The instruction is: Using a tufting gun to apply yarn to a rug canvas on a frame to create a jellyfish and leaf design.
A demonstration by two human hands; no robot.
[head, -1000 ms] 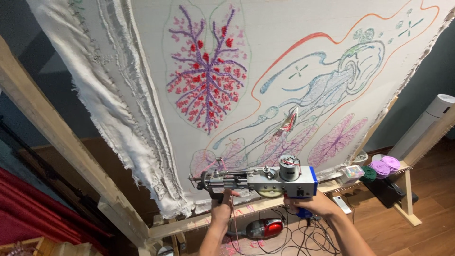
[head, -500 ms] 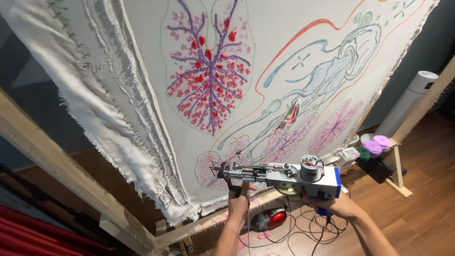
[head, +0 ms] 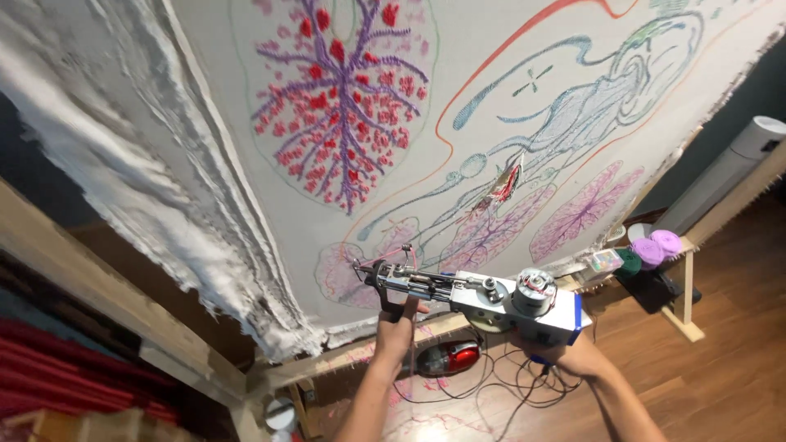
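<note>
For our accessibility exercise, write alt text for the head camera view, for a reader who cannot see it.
Two bare hands hold a silver and blue tufting gun with its tip against a white stretched cloth: the left hand grips the front handle, the right hand the rear. The cloth, on a wooden frame, bears a red and purple branching design.

My tufting gun is silver with a blue rear. The white cloth carries red-and-purple branching motifs, pale blue outlines and an orange line. Purple yarn cones.
</note>
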